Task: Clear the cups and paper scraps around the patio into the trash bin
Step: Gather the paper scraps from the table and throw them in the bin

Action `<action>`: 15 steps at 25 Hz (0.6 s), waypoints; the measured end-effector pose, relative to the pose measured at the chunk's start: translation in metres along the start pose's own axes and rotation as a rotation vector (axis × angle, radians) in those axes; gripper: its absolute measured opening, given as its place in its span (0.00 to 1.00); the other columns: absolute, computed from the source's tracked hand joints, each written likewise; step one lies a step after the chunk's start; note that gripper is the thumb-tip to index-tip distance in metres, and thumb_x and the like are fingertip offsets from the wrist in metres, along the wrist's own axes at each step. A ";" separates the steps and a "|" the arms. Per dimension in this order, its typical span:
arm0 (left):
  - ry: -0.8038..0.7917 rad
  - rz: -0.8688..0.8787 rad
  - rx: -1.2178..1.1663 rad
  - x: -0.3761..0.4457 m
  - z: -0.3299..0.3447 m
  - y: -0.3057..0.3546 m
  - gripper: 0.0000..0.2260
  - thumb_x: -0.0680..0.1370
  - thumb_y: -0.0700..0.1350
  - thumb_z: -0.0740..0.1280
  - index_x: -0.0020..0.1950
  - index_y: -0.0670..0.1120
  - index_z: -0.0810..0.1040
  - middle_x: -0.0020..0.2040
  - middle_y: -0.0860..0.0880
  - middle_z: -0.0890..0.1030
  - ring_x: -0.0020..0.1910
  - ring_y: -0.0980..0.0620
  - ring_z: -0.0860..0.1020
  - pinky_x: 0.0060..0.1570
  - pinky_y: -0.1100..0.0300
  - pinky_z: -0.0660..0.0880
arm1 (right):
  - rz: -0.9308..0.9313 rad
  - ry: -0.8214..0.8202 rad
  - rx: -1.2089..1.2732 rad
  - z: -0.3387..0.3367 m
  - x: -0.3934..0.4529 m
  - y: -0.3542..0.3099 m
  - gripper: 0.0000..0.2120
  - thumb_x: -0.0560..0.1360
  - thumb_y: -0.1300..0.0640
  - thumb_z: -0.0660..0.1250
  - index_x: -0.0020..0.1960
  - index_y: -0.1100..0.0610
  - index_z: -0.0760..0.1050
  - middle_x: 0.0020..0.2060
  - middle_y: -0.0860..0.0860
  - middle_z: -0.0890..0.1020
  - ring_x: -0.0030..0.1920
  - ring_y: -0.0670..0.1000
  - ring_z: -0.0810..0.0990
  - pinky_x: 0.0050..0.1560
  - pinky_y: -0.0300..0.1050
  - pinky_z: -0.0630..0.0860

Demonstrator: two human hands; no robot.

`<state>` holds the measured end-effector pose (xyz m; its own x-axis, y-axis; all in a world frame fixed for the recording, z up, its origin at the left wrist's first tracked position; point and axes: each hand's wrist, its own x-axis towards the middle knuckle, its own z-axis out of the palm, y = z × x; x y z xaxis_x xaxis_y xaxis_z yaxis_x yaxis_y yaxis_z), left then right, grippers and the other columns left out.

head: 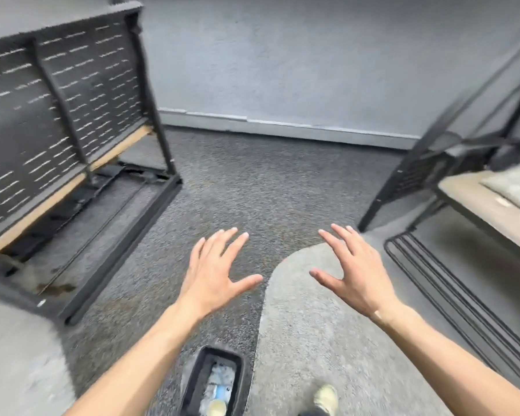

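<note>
My left hand (215, 271) and right hand (353, 271) hang spread wide and empty over the patio floor (237, 190), while the trash bin (212, 382), long axis running away from me, sits below, nearer my left forearm.

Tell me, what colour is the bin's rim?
Black, on the small rectangular trash bin; head view.

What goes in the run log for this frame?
left hand: open, empty | right hand: open, empty | trash bin: below, holds scraps
</note>
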<state>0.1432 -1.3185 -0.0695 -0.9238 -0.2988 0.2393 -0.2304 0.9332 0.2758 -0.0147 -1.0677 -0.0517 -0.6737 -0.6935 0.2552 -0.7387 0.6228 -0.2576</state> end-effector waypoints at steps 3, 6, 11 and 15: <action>-0.033 0.199 -0.075 0.033 0.019 0.071 0.41 0.69 0.77 0.52 0.76 0.57 0.59 0.77 0.52 0.61 0.77 0.51 0.56 0.75 0.48 0.48 | 0.190 0.069 -0.058 -0.036 -0.062 0.042 0.36 0.70 0.32 0.63 0.74 0.44 0.60 0.75 0.48 0.61 0.76 0.53 0.56 0.71 0.54 0.60; -0.067 0.400 -0.128 0.060 0.037 0.152 0.40 0.69 0.77 0.52 0.77 0.58 0.58 0.77 0.53 0.60 0.77 0.51 0.54 0.75 0.49 0.46 | 0.373 0.112 -0.119 -0.078 -0.128 0.087 0.36 0.71 0.32 0.62 0.75 0.44 0.58 0.76 0.48 0.59 0.76 0.53 0.54 0.71 0.54 0.59; -0.135 0.667 -0.215 0.076 0.075 0.313 0.39 0.69 0.76 0.54 0.76 0.59 0.57 0.77 0.55 0.59 0.77 0.53 0.53 0.75 0.50 0.45 | 0.644 0.215 -0.192 -0.134 -0.251 0.163 0.36 0.71 0.33 0.62 0.75 0.43 0.58 0.75 0.47 0.59 0.76 0.52 0.53 0.72 0.53 0.58; -0.199 0.851 -0.279 0.060 0.111 0.458 0.38 0.69 0.76 0.53 0.76 0.60 0.57 0.77 0.55 0.58 0.77 0.53 0.53 0.75 0.52 0.44 | 0.847 0.234 -0.266 -0.178 -0.357 0.228 0.36 0.71 0.32 0.60 0.75 0.42 0.57 0.76 0.46 0.59 0.76 0.51 0.52 0.72 0.52 0.58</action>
<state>-0.0517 -0.8866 -0.0322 -0.7894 0.5314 0.3074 0.6104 0.7326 0.3011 0.0546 -0.6137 -0.0360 -0.9574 0.1055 0.2687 0.0428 0.9724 -0.2295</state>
